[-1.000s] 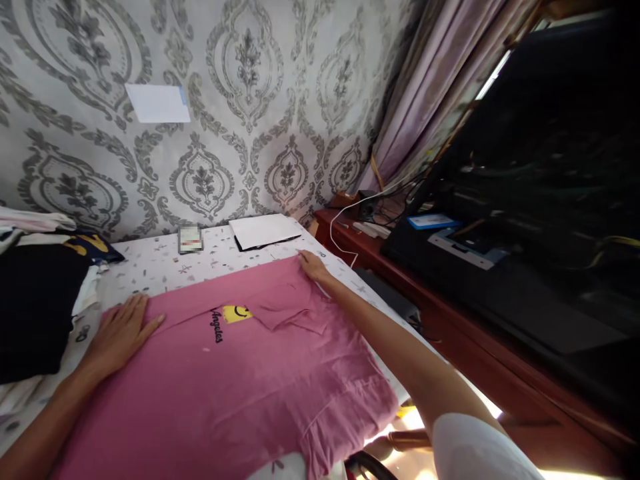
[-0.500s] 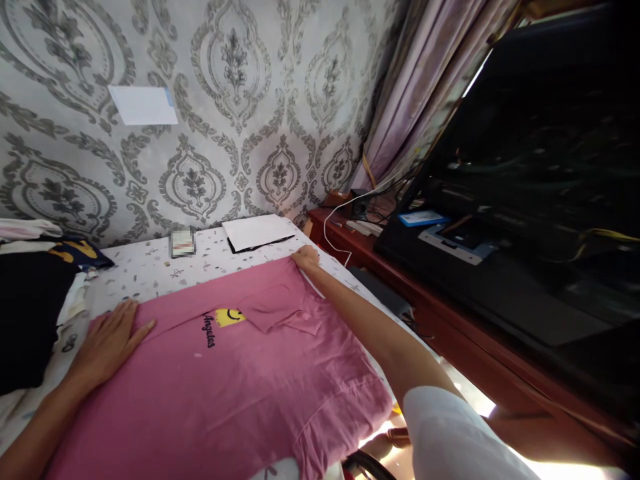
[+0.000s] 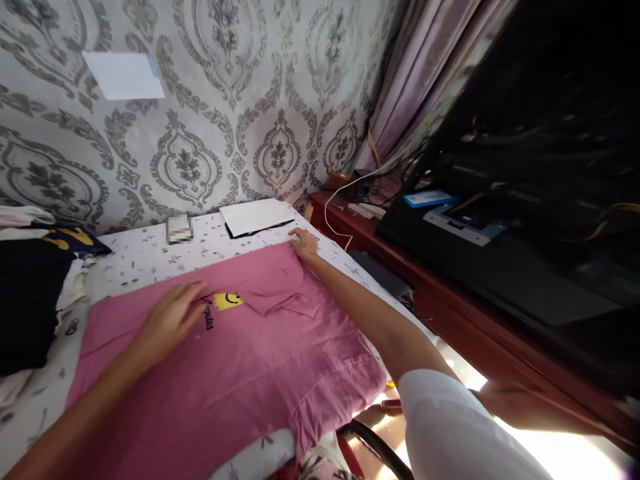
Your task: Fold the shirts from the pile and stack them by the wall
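A pink T-shirt [image 3: 240,367] lies spread on the patterned white sheet, with a yellow smiley print [image 3: 229,301] and dark lettering on it. Part of the cloth is folded over beside the print, its edge wrinkled. My left hand [image 3: 173,319] is over the shirt just left of the lettering, fingers stretched out and a little blurred; whether it touches the cloth I cannot tell. At the shirt's far right corner, my right hand [image 3: 304,245] has its fingers closed on the edge of the fabric.
Dark folded clothes [image 3: 33,300] are piled at the left. A white sheet of paper [image 3: 257,217] and a small blurred-out item [image 3: 179,228] lie near the wall. To the right stand a red-brown cabinet [image 3: 350,223] and a large black panel [image 3: 525,253]. A white cable [image 3: 327,207] hangs there.
My left hand has moved right from the shirt's left edge towards the print. My right hand remains at the far corner. The view has shifted slightly.
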